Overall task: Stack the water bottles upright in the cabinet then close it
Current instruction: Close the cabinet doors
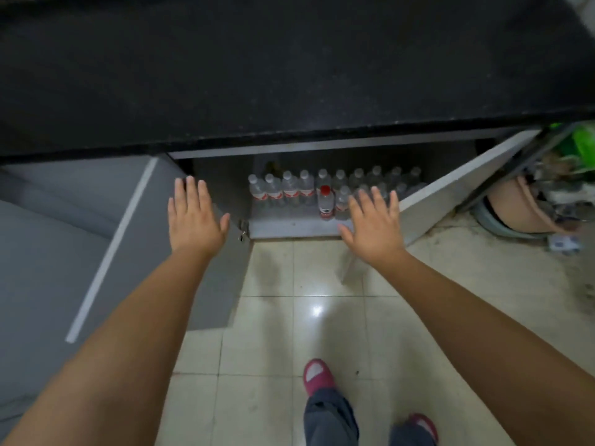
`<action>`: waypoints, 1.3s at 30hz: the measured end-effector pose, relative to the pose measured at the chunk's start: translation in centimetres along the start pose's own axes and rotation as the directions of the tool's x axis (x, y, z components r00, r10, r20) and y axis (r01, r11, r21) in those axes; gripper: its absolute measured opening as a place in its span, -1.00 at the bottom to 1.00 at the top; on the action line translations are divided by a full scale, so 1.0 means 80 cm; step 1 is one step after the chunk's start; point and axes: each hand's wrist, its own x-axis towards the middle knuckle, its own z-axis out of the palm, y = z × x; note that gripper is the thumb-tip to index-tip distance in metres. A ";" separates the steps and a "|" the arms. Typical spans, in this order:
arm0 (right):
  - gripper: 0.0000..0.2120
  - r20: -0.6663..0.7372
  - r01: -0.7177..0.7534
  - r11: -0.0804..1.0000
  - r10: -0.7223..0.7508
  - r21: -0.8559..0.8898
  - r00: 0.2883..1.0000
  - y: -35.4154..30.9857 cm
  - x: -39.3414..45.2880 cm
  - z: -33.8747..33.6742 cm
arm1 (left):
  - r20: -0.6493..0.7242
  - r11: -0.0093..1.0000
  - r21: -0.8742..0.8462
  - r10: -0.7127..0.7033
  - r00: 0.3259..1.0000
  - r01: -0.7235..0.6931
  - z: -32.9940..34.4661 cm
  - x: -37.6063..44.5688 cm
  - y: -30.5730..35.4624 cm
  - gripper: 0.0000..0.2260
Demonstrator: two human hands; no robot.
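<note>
The cabinet (322, 226) under the black bench (289, 75) stands open, both grey doors swung outward — the left door (180, 239) toward the left hand, the right door (457, 185) toward the right hand. Inside the cabinet, the water bottles (289, 188) stand upright in rows on its floor, clear with white caps and red-and-white labels, filling the space from its middle toward the right door. One bottle with a red cap (325, 202) stands at the front of the cabinet, touching or just beside a white-capped bottle on its right.

The left hand (193, 217) is spread flat with the fingers extended, its grip wide and holding nothing, in front of the left door's inner edge; whether it touches the door cannot be told. The right hand (373, 226) is likewise spread wide and empty, in front of the cabinet's lower right corner near the right door, partly covering the front bottles.

Below the cabinet lies a pale tiled floor (273, 317), where the person's feet in red slippers (317, 375) show — one nearer the cabinet than the other. Beyond the right door sits clutter, including something bright green (582, 143).
</note>
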 end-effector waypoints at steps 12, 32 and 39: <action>-0.41 -0.071 -0.140 0.988 0.144 0.059 0.987 -0.032 0.045 -0.008 | 0.176 0.973 -0.017 -0.222 0.959 0.229 0.033 0.049 -0.105 -0.39; -0.39 -0.168 0.202 0.979 -0.205 -0.038 0.964 0.032 0.030 0.018 | 0.220 0.880 -0.363 0.401 0.889 -0.307 0.007 -0.043 0.090 -0.49; -0.49 -0.203 0.234 0.947 -0.280 -0.222 0.938 0.098 0.065 0.003 | 0.101 0.816 -0.200 0.568 0.817 -0.542 -0.022 0.007 0.153 -0.53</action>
